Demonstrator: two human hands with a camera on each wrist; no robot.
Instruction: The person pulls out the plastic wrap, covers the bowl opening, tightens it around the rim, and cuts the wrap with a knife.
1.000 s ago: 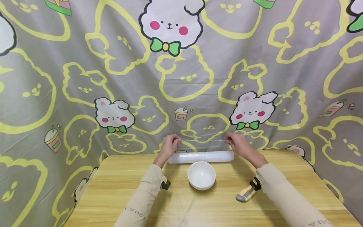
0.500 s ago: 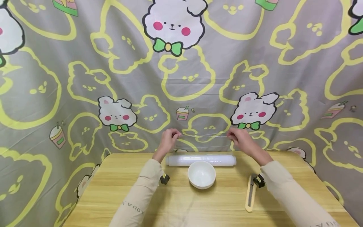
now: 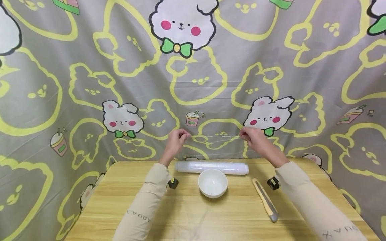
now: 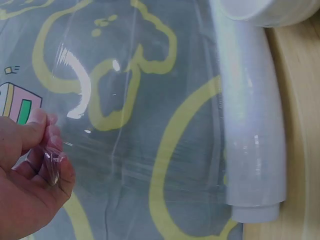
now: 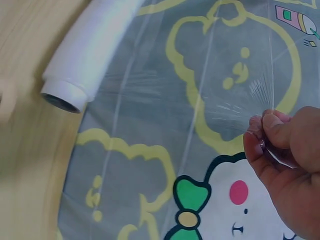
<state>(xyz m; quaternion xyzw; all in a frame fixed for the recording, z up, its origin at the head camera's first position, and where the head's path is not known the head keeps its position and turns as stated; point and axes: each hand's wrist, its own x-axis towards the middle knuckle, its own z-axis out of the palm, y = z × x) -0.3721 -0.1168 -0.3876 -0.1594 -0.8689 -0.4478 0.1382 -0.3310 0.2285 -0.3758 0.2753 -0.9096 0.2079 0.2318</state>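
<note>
A roll of clear cling film (image 3: pixel 211 167) lies across the far side of the wooden table (image 3: pixel 211 217); its end shows in both wrist views (image 4: pixel 252 150) (image 5: pixel 85 55). A sheet of film (image 3: pixel 214 147) is drawn up from the roll and stretched in the air. My left hand (image 3: pixel 178 139) pinches the sheet's left corner (image 4: pixel 52 160). My right hand (image 3: pixel 250 135) pinches the right corner (image 5: pixel 265 125). A white bowl (image 3: pixel 212 182) stands just in front of the roll, below the sheet.
A yellow utility knife (image 3: pixel 265 200) lies on the table right of the bowl. A printed cartoon cloth (image 3: pixel 193 67) hangs close behind the table as a backdrop. The table's front half is bare wood.
Both hands have risen, drawing the film higher off the roll. The utility knife now lies flat and further left on the table.
</note>
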